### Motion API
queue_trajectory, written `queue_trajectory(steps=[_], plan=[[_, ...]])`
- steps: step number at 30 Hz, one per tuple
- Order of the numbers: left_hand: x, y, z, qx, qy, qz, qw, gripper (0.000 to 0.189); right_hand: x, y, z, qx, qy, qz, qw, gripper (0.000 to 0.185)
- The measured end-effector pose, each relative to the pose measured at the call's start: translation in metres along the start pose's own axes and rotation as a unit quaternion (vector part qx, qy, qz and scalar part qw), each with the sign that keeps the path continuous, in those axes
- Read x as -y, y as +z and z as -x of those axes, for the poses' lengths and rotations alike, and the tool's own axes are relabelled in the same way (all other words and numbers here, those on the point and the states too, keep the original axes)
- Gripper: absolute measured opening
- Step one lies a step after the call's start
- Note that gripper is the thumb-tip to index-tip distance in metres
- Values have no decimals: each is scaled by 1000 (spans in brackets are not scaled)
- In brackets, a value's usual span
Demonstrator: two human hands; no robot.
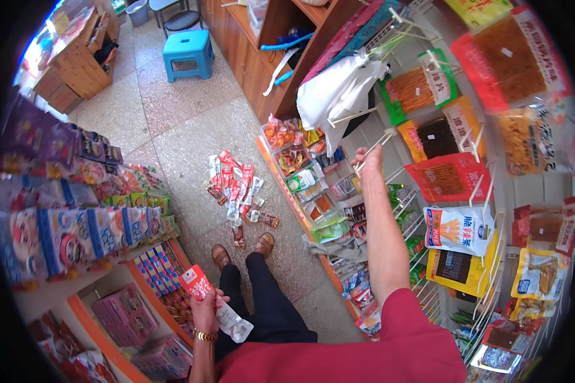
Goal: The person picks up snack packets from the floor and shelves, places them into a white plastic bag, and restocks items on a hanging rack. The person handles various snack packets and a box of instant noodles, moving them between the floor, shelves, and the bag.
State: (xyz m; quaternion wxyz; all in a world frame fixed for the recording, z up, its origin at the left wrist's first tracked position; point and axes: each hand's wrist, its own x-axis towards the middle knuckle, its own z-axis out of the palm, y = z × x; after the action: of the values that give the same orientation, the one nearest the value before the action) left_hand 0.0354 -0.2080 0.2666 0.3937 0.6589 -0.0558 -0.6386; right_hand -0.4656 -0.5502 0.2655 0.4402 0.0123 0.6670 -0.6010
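My left hand (pixel 205 309) holds a red and clear plastic snack packet (pixel 196 282) low in front of my dark trousers. The packet's clear lower end (pixel 235 326) hangs past my fingers toward the right. My right arm stretches out to the display rack, where my right hand (pixel 371 162) grips a white wire display hook (pixel 387 139). On the floor beyond my sandals lies a loose pile of similar red and clear snack packets (pixel 239 184). Hanging near my right hand are a red snack bag (pixel 448 177) and a yellow-orange snack bag (pixel 436 136).
An orange-edged low shelf (pixel 287 184) with boxed snacks runs along the right. White plastic bags (pixel 335 98) hang above it. Hanging snack bags (pixel 91 230) and shelves of boxes (pixel 124 313) crowd the left. Farther off are a blue plastic stool (pixel 188 50) and a wooden cabinet (pixel 232 43).
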Motion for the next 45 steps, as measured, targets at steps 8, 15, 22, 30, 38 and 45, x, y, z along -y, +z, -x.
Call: queue_trajectory(steps=[8,15,22,30,38,45], plan=[[-23,30,-28,-38,-13,-12,999,7,35,-12,-57,-4,67,-62,996,64],[-42,74,-47,0,-28,-30,999,8,72,-7,-70,-1,209,-159,965,71],[-69,118,-87,84,-70,-40,993,8,39,18,-56,-87,174,-117,974,60],[-103,122,-149,155,-86,-96,980,13,4,26,-63,-108,78,-21,991,61],[-124,191,-170,273,-88,-146,947,33,-29,12,-27,-43,-62,-86,993,78],[-79,281,-190,381,-185,-2,906,21,-180,-47,170,175,-67,243,952,54]])
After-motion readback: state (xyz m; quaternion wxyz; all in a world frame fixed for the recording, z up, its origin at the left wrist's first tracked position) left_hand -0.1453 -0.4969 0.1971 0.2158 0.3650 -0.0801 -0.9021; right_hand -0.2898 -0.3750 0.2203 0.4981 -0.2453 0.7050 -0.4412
